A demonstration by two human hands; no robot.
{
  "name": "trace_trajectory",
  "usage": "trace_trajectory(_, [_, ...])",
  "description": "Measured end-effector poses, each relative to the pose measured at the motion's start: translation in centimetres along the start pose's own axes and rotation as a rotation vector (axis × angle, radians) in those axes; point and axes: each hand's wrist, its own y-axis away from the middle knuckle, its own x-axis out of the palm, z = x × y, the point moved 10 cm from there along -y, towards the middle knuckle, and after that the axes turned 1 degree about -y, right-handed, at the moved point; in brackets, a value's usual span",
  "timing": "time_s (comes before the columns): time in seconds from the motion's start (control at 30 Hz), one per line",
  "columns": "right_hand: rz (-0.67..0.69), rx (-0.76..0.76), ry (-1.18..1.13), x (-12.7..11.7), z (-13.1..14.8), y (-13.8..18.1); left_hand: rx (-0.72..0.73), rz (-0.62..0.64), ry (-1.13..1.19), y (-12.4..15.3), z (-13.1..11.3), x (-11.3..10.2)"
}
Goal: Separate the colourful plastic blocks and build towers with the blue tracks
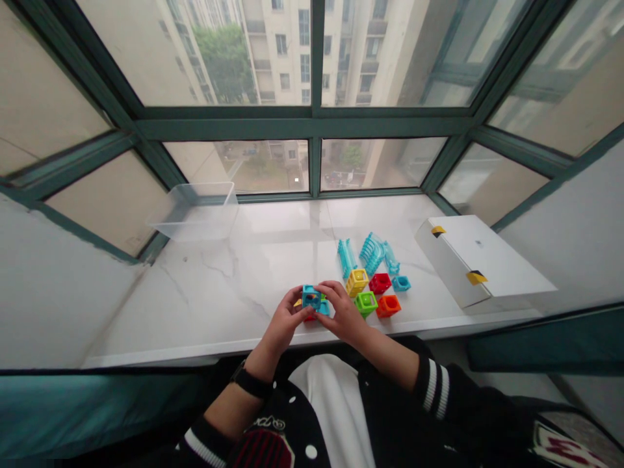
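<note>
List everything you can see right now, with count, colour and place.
blue cube block: one, blue, held in both hands near the sill's front edge
loose cube blocks: five; yellow, red, blue, green, orange; right of the hands
track pieces: about three, translucent blue, behind the blocks
clear bin: one, transparent, sill's far left
white box: one, white with yellow tabs, sill's right
windowsill: white marble
left hand: grips the block
right hand: grips the block

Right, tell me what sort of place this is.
Probably a flat's bay window, high up: white marble sill, green-framed panes overlooking apartment blocks, and coloured plastic toy blocks on the sill.
</note>
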Motion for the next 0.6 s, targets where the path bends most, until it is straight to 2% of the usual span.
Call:
trace_trajectory(0.17, [0.035,-0.011,0.017,-0.1,0.0,-0.2,-0.037,0.055,0.041,0.2,0.0,1.1])
trace_trajectory(0.37, [0.109,-0.030,0.019,-0.1,-0.2,-0.1,-0.115,0.096,0.117,0.4,0.6,1.2])
trace_trajectory(0.6, [0.058,-0.048,0.044,-0.6,-0.4,0.1,-0.087,0.147,0.074,0.7,0.4,2.3])
